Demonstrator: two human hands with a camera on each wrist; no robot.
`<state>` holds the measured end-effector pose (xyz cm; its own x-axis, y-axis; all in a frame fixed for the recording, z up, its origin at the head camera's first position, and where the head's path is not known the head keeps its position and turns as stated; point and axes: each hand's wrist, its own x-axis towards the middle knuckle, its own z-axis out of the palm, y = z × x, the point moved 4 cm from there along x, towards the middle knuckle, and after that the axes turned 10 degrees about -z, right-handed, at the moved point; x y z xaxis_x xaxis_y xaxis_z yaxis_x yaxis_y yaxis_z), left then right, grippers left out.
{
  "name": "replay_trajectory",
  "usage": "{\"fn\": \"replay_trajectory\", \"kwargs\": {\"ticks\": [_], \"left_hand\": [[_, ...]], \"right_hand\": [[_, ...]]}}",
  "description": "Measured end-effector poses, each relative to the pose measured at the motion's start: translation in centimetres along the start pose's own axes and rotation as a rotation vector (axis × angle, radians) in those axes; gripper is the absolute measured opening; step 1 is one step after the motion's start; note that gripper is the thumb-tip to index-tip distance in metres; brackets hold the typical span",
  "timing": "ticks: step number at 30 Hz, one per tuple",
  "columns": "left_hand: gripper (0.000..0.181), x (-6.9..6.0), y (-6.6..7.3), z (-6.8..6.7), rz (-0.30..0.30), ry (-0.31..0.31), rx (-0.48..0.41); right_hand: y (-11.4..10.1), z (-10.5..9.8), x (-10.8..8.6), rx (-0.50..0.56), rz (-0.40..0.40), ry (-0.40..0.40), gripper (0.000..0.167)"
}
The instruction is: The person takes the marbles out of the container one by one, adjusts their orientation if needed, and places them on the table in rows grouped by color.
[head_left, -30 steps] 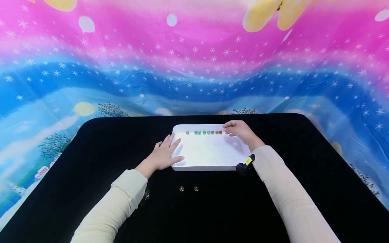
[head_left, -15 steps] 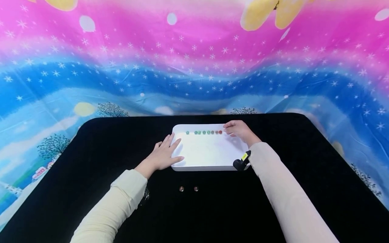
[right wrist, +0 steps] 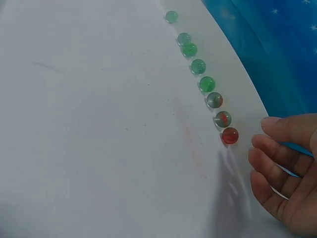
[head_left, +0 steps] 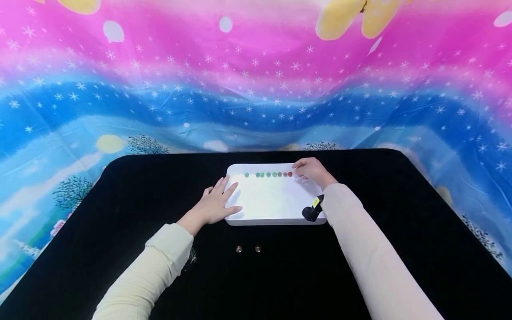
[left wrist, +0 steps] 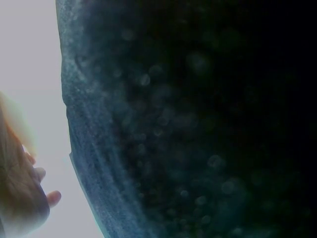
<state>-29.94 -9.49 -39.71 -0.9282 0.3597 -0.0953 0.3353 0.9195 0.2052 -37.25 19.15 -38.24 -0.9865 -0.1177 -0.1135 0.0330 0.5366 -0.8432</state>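
A white tray (head_left: 276,200) holds a row of glass marbles along its far wall. In the right wrist view the row runs from a pale green marble (right wrist: 172,17) through several greens and two marbles with red-orange swirls to a red marble (right wrist: 230,136). My right hand (head_left: 314,171) is at the tray's far right, fingers loosely bent beside the red marble with a small gap and nothing held. My left hand (head_left: 214,204) lies spread over the tray's left rim, thumb reaching inside. The left wrist view shows part of that hand (left wrist: 20,188) at its edge, overexposed around it.
Two marbles, one on the left (head_left: 238,249) and one on the right (head_left: 258,249), lie on the black-covered table (head_left: 280,284) in front of the tray. A patterned backdrop (head_left: 256,80) hangs behind the table. A small black camera (head_left: 312,211) sits at the right wrist.
My right wrist and forearm have shifted slightly left, while the fingertips stay near the red marble. The left hand and the marbles show no visible movement.
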Motion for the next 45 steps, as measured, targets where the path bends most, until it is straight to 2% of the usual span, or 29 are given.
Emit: {"fn": "replay_trajectory", "kwargs": {"ticks": [11,15,21,26,41,45], "left_hand": [[0.075,0.0,0.0,-0.2,-0.004,-0.002,0.008],[0.074,0.0,0.0,-0.3,-0.007,-0.001,-0.002],[0.073,-0.1,0.1,-0.3,-0.003,0.002,-0.004],[0.073,-0.1,0.2,-0.4,-0.001,-0.007,-0.025],[0.076,0.0,0.0,-0.2,-0.005,-0.018,-0.015],[0.075,0.0,0.0,-0.1,0.001,-0.012,-0.016]], "right_hand": [[0.6,0.6,0.2,-0.037,0.038,0.035,0.028],[0.6,0.8,0.2,0.002,0.054,0.042,0.029],[0.5,1.0,0.2,0.037,0.061,0.011,0.031],[0.3,1.1,0.1,0.0,0.034,-0.028,0.031],[0.2,1.4,0.5,-0.142,-0.029,-0.07,0.025],[0.1,1.5,0.5,-0.18,-0.023,-0.079,0.022]]}}
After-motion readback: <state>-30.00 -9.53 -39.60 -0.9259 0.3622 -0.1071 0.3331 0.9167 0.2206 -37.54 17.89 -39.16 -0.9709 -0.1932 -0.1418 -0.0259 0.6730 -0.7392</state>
